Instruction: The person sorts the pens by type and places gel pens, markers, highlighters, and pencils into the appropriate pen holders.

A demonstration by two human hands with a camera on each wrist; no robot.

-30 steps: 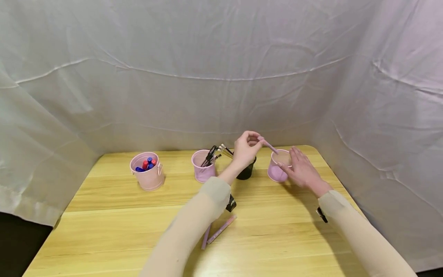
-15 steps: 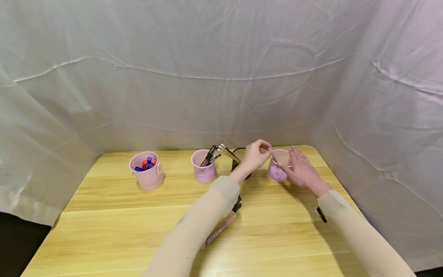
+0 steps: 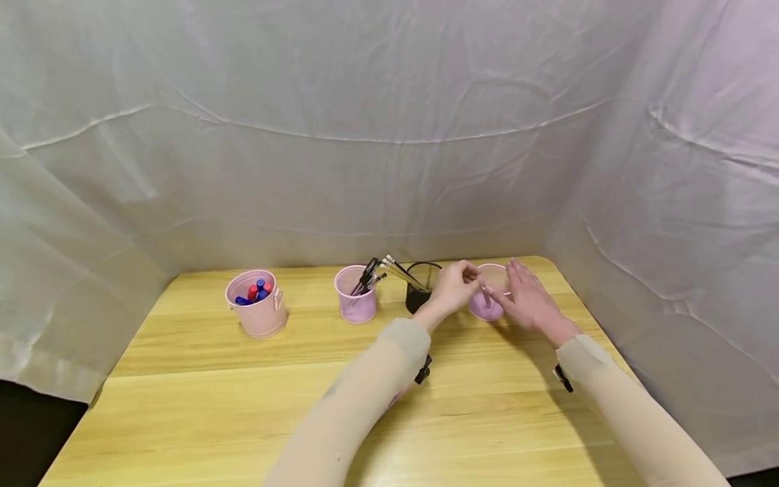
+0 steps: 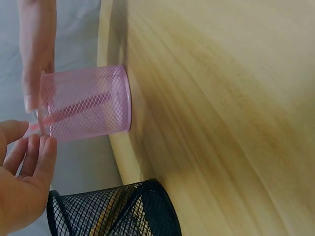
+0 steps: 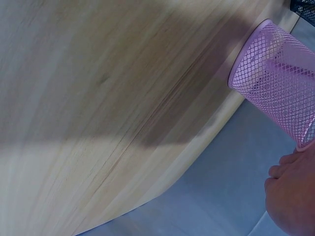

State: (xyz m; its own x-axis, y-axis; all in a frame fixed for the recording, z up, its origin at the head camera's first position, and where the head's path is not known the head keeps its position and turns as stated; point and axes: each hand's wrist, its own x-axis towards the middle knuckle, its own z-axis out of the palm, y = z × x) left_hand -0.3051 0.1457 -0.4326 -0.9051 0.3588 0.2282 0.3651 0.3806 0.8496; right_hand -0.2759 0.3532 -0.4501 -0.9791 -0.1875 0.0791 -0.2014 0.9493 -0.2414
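Observation:
At the right back of the table, a pink-purple mesh pen cup (image 3: 485, 310) stands upright. My left hand (image 3: 452, 289) is at its rim and pinches the top end of a pink pen (image 4: 74, 109). Most of that pen slants down inside the cup, showing through the mesh in the left wrist view. My right hand (image 3: 531, 299) lies against the cup's right rim, fingers extended and thumb reaching across toward the pen. Seen from the right wrist, its fingertips touch the rim of the mesh cup (image 5: 280, 73).
Left of my left hand stands a black mesh cup (image 3: 416, 297) with pencils (image 3: 402, 272). Farther left are a purple cup (image 3: 357, 310) with black pens (image 3: 367, 276) and a pink bucket (image 3: 262, 320) of red and blue markers (image 3: 260, 289). A purple pen (image 3: 394, 400) lies mostly behind my left sleeve.
My left hand has moved right and down to the cup, lowering the pink pen from above the rim into it. My right hand has stayed at the rim.

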